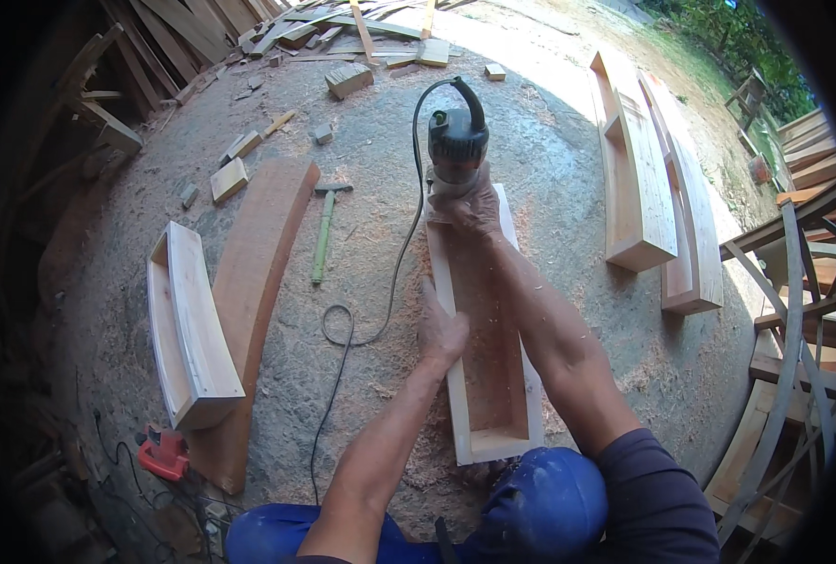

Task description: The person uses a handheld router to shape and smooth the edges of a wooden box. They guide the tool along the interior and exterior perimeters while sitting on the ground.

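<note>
A long, shallow wooden box [443, 273] lies on the ground before me, its hollow facing up and its near end by my knees. My right hand [474, 209] is closed round the lower body of a black-topped router [458, 141], which stands upright on the box's far end. The router's base and bit are hidden behind my hand. Further back along the left wall, my left hand [441, 329] grips the box's edge; some of its fingers are out of sight. Wood shavings lie in and around the box.
The router's cord [401, 273] loops across the ground on the left. Beyond it are a green-handled hammer [324, 233], a brown plank [266, 244], another box [197, 320] and a red tool [163, 453]. Two more boxes [636, 188] stand right; offcuts [349, 81] lie at the back.
</note>
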